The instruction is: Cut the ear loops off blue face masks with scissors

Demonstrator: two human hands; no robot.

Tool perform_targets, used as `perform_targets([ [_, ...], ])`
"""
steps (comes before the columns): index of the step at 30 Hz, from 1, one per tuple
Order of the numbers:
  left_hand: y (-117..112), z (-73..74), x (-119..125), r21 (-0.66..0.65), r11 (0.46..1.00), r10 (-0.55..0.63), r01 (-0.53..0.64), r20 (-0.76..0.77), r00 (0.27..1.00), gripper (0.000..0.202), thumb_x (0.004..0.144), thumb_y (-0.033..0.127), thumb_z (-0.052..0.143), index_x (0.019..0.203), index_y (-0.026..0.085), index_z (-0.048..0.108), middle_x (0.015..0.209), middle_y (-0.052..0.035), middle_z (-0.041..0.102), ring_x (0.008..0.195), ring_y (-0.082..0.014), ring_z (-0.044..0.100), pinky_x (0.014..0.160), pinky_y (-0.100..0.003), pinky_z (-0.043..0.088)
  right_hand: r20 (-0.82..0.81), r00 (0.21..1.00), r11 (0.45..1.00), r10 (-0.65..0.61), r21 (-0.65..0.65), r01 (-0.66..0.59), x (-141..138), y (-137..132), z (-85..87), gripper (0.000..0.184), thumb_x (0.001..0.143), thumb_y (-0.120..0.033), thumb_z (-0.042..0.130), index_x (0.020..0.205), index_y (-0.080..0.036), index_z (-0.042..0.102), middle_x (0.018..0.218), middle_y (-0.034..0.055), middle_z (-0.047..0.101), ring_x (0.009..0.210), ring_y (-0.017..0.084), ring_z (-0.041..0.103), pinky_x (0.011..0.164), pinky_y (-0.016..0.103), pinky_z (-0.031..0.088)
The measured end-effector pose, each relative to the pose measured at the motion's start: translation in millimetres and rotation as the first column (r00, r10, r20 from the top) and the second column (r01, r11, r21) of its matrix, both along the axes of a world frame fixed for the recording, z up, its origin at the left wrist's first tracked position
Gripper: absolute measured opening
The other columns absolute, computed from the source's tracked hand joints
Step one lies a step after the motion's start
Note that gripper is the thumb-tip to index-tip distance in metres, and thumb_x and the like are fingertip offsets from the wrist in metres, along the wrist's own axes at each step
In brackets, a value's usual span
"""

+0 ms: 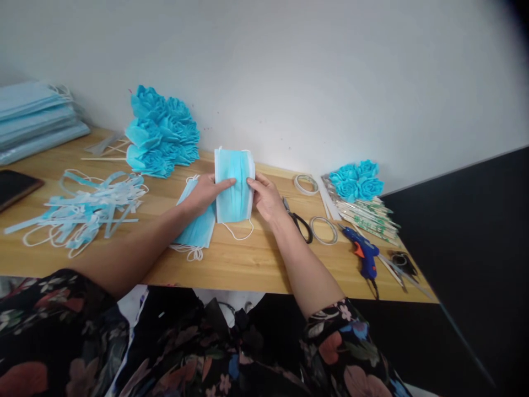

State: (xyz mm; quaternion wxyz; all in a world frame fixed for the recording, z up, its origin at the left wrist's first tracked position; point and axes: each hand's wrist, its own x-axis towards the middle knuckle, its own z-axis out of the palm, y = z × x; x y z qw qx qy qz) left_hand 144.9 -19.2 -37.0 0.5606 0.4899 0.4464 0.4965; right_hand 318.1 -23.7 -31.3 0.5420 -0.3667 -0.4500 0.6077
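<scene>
Both my hands hold one blue face mask (234,184) upright above the wooden table (248,264). My left hand (206,192) grips its left edge, thumb across the front. At the mask's right edge my right hand (266,197) pinches it. A white ear loop hangs below the mask. Under my left wrist lies a small stack of blue masks (196,229) flat on the table.
Blue paper flowers (161,132) lie at the back, more flowers (357,184) on sticks at the right. Scissors (300,220), tape rolls (324,230) and a blue glue gun (363,253) sit right of my hands. Cut mask strips (82,207) lie left, packed masks (35,118) far left.
</scene>
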Motion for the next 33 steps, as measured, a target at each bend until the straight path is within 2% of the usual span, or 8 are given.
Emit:
perform_targets([
  [6, 2.5, -2.1, -1.9, 0.022, 0.999, -0.038, 0.036, 0.062, 0.997, 0.054, 0.061, 0.054, 0.086, 0.095, 0.013, 0.075, 0.098, -0.0137, 0.078, 0.096, -0.0335, 0.073, 0.090, -0.047, 0.058, -0.031, 0.999, 1.000, -0.022, -0.012, 0.022, 0.5, 1.6, 2.9, 0.036, 0.064, -0.037, 0.081, 0.097, -0.026, 0.073, 0.105, 0.0004, 0.078, 0.111, 0.025, 0.067, 0.094, 0.039, 0.055],
  [11, 1.0, -1.4, -1.6, 0.046, 0.997, -0.071, 0.069, 0.051, 0.996, 0.054, 0.059, 0.050, 0.087, 0.095, 0.012, 0.075, 0.100, -0.0146, 0.078, 0.098, -0.0349, 0.073, 0.092, -0.050, 0.057, -0.045, 0.999, 1.000, -0.008, -0.003, 0.008, -0.1, 0.6, 2.8, 0.038, 0.063, -0.038, 0.081, 0.098, -0.025, 0.073, 0.105, 0.0010, 0.078, 0.111, 0.026, 0.067, 0.094, 0.040, 0.055],
  [19, 1.4, -2.2, -0.3, 0.044, 0.999, -0.021, 0.020, 0.021, 1.000, 0.053, 0.060, 0.053, 0.087, 0.095, 0.013, 0.075, 0.102, -0.0142, 0.078, 0.103, -0.0366, 0.071, 0.092, -0.052, 0.058, 0.012, 0.999, 0.998, 0.050, -0.035, -0.050, -3.2, -4.6, 5.2, 0.043, 0.065, -0.049, 0.082, 0.100, -0.026, 0.072, 0.104, 0.0016, 0.079, 0.104, 0.025, 0.069, 0.090, 0.039, 0.057],
  [23, 2.6, -3.5, -0.2, 0.070, 0.998, -0.004, 0.003, 0.009, 1.000, 0.052, 0.063, 0.053, 0.085, 0.096, 0.014, 0.074, 0.101, -0.0134, 0.078, 0.102, -0.0354, 0.072, 0.089, -0.049, 0.060, 0.014, 0.996, 0.996, 0.087, -0.018, -0.087, -5.8, -6.2, 5.5, 0.047, 0.064, -0.049, 0.085, 0.102, -0.025, 0.071, 0.104, 0.0025, 0.078, 0.105, 0.025, 0.069, 0.092, 0.040, 0.056],
  [29, -2.3, 3.8, 1.0, 0.047, 0.999, 0.015, -0.008, -0.140, 0.990, 0.041, 0.068, 0.045, 0.081, 0.091, 0.012, 0.074, 0.097, -0.0115, 0.078, 0.099, -0.0331, 0.072, 0.089, -0.046, 0.059, 0.045, 0.993, 0.994, 0.106, -0.041, -0.104, -5.1, -4.5, -2.7, 0.047, 0.061, -0.043, 0.088, 0.100, -0.025, 0.071, 0.099, 0.0002, 0.079, 0.098, 0.024, 0.071, 0.094, 0.040, 0.056],
  [33, -1.2, 1.9, 1.5, 0.049, 0.999, 0.003, 0.000, -0.056, 0.998, 0.043, 0.069, 0.050, 0.080, 0.091, 0.013, 0.074, 0.096, -0.0114, 0.078, 0.093, -0.0298, 0.072, 0.085, -0.043, 0.059, 0.057, 0.996, 0.998, 0.063, -0.023, -0.062, -3.8, -3.3, -4.4, 0.046, 0.060, -0.041, 0.088, 0.100, -0.025, 0.072, 0.098, -0.0001, 0.079, 0.099, 0.023, 0.071, 0.096, 0.041, 0.055],
])
